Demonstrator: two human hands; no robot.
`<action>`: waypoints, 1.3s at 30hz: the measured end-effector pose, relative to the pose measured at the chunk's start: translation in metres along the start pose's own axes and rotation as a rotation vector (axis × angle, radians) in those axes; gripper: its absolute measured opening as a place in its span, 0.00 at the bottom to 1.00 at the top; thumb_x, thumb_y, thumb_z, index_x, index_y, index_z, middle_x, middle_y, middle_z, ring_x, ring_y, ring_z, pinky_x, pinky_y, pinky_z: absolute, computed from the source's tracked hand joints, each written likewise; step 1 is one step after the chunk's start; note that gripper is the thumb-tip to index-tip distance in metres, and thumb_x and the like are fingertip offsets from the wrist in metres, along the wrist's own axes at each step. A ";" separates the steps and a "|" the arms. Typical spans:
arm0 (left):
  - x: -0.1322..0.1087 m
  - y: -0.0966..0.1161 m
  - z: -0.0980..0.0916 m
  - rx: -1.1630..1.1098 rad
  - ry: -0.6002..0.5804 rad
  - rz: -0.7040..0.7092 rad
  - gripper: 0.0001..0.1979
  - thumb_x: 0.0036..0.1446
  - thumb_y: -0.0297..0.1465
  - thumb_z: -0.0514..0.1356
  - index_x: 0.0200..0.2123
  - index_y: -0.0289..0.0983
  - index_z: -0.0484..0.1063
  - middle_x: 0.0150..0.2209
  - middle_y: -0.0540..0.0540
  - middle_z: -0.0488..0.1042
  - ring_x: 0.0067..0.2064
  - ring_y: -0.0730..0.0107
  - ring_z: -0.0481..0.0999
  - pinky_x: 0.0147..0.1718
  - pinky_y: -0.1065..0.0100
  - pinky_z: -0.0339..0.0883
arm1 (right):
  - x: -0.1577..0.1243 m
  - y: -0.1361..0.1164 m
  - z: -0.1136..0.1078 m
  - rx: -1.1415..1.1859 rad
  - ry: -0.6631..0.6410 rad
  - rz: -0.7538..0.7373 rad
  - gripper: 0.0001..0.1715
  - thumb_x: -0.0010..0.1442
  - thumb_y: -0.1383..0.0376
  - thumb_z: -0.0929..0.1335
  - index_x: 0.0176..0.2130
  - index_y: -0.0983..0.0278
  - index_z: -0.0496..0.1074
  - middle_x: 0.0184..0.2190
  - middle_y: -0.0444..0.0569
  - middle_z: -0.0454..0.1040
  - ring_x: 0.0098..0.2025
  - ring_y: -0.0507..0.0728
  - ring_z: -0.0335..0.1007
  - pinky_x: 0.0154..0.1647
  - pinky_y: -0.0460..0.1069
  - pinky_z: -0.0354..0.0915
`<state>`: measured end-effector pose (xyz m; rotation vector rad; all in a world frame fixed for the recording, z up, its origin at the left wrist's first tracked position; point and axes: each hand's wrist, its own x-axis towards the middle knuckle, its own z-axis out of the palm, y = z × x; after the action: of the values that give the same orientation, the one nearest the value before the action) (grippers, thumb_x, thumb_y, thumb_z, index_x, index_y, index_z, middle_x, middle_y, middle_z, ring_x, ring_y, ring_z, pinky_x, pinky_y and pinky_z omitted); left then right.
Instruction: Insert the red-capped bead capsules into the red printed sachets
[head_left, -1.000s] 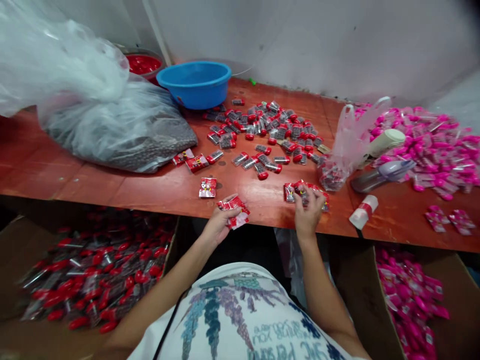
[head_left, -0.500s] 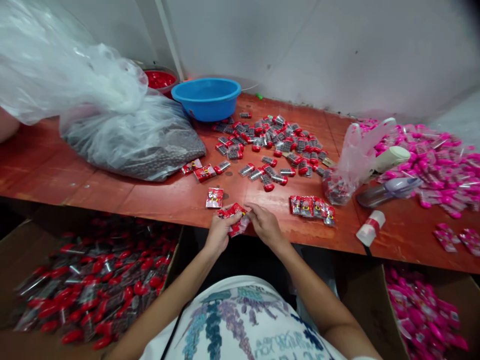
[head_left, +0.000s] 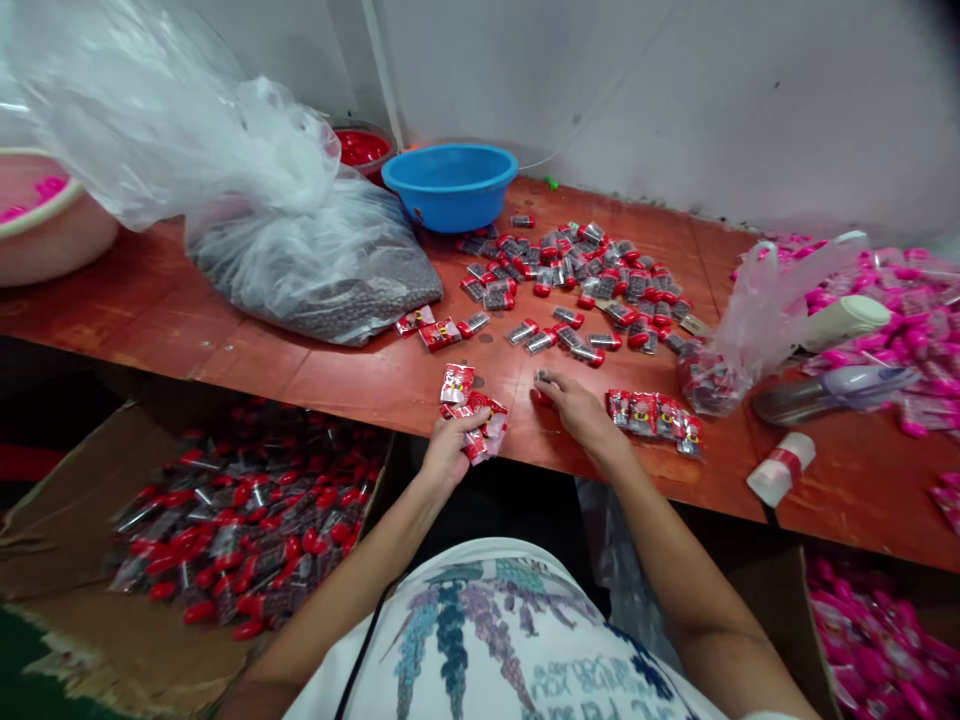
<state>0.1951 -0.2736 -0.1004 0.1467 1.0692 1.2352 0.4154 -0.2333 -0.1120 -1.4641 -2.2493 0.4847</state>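
At the table's front edge my left hand [head_left: 448, 452] is closed on a few red printed packets [head_left: 493, 428], fanned out under the thumb. One more red packet [head_left: 457, 383] lies on the table just beyond them. To the right, my right hand [head_left: 581, 408] pinches a small red-capped bottle [head_left: 541, 396], mostly covered by the fingers. Several similar clear bottles with dark contents [head_left: 540, 341] lie loose beyond it, in front of a larger heap [head_left: 592, 265]. Right of my right wrist is an overlapping row of red packets [head_left: 654, 416].
A blue basin [head_left: 450, 190] and a plastic sack of dark beads [head_left: 322, 280] stand at the back left. Pink-capped bottles [head_left: 915, 330], a tied bag [head_left: 709, 375] and a white roll [head_left: 780, 470] are on the right. Below the table sits a carton [head_left: 67, 510] of red-capped tubes.
My right hand has left the packets in my left hand and moved right onto the table, where it has taken a small bottle. The view has turned slightly left.
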 end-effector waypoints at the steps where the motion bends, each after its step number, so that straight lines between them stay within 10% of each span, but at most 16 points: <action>1: 0.000 0.000 0.000 -0.011 0.010 0.001 0.11 0.37 0.20 0.69 0.28 0.30 0.73 0.25 0.47 0.77 0.25 0.68 0.77 0.27 0.68 0.73 | -0.006 -0.007 -0.002 -0.046 -0.045 -0.045 0.20 0.62 0.68 0.63 0.53 0.57 0.69 0.53 0.49 0.69 0.50 0.58 0.65 0.50 0.52 0.62; 10: -0.002 -0.001 0.007 -0.081 0.040 -0.141 0.04 0.48 0.23 0.65 0.27 0.32 0.71 0.21 0.48 0.74 0.20 0.73 0.74 0.19 0.73 0.69 | -0.037 -0.022 0.004 -0.174 -0.063 -0.140 0.20 0.61 0.64 0.66 0.53 0.59 0.69 0.47 0.55 0.70 0.47 0.61 0.65 0.48 0.56 0.63; 18: -0.007 -0.005 0.013 -0.069 0.053 -0.125 0.05 0.47 0.22 0.65 0.28 0.32 0.71 0.23 0.48 0.75 0.21 0.72 0.74 0.20 0.72 0.69 | -0.068 -0.078 0.021 0.582 0.251 0.116 0.15 0.65 0.62 0.61 0.49 0.61 0.68 0.41 0.50 0.73 0.40 0.55 0.70 0.39 0.48 0.66; 24: -0.016 -0.007 0.018 0.008 0.019 -0.105 0.06 0.46 0.24 0.66 0.29 0.31 0.71 0.24 0.47 0.75 0.21 0.70 0.74 0.18 0.70 0.69 | -0.068 -0.084 0.028 0.666 0.327 0.215 0.15 0.63 0.61 0.62 0.48 0.62 0.70 0.43 0.51 0.74 0.42 0.56 0.71 0.42 0.50 0.67; 39: -0.019 -0.017 0.017 0.068 -0.056 0.088 0.12 0.38 0.26 0.71 0.27 0.32 0.72 0.24 0.49 0.75 0.23 0.72 0.74 0.26 0.69 0.71 | -0.072 -0.087 0.032 1.073 0.191 0.426 0.20 0.59 0.56 0.65 0.47 0.62 0.72 0.30 0.45 0.73 0.25 0.49 0.66 0.21 0.43 0.65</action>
<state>0.2204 -0.2881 -0.0901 0.2817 1.0653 1.2669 0.3573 -0.3354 -0.1066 -1.2507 -1.1258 1.3391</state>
